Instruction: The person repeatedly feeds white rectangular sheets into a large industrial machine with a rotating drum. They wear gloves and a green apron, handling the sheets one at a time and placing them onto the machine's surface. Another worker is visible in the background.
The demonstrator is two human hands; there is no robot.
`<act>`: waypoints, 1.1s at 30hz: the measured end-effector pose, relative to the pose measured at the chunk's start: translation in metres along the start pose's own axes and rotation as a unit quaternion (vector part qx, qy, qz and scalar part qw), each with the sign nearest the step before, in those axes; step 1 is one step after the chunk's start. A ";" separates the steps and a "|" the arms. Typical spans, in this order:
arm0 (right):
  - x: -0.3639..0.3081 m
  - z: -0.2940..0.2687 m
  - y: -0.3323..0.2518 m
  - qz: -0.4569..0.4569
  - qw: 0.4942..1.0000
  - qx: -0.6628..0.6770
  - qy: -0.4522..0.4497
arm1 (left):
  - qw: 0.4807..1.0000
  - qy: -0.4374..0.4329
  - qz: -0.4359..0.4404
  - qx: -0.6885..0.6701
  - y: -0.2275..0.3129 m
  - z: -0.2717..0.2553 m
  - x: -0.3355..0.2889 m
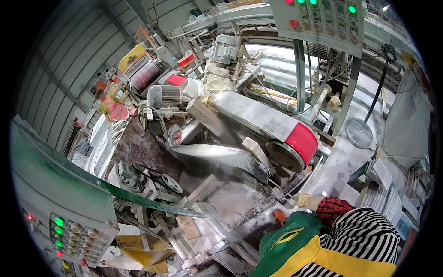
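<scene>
At the lower right my right arm, in a black-and-white striped sleeve with a red plaid cuff, reaches out over the machinery. My right hand [306, 201], in a pale glove, is near the end of a dusty rail [272, 203]. Its fingers are small and partly hidden, so their grip cannot be made out. My left hand is out of sight. Below lies my green apron [290, 231] with yellow trim, and a small orange-brown thing [279, 217] shows beside it. Beyond my right hand stands a belt machine [258, 113] with a white cover and red end.
A control panel [318, 21] with lit buttons hangs above; another [74, 235] stands lower left behind a green beam [92, 175]. Motors [224, 48] and a belt pulley [171, 183] sit among the dusty frames. White slabs [387, 203] lean at right. A person [117, 108] works far left.
</scene>
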State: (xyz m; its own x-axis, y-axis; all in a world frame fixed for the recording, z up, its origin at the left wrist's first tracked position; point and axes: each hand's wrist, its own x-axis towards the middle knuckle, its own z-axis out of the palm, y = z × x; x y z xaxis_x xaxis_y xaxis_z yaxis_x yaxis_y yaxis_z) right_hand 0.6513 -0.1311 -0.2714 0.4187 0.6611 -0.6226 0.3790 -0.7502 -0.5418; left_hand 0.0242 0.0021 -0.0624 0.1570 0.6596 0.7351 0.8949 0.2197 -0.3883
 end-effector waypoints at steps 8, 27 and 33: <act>-0.029 -0.019 -0.025 0.067 0.997 -0.002 -0.044 | 1.000 -0.019 -0.023 -0.005 0.008 -0.013 0.004; -0.027 -0.007 -0.020 0.024 0.998 -0.052 -0.032 | 1.000 -0.011 -0.023 -0.005 0.024 -0.024 0.004; -0.032 -0.010 -0.022 0.018 0.997 -0.067 -0.024 | 0.999 -0.026 -0.024 -0.002 0.032 -0.040 0.009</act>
State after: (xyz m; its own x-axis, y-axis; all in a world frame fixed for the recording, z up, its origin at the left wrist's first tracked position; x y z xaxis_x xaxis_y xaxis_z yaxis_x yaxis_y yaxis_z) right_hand 0.6378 -0.1356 -0.2344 0.3955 0.6295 -0.6688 0.4727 -0.7639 -0.4394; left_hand 0.0707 -0.0136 -0.0465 0.0914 0.6844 0.7233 0.9026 0.2500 -0.3506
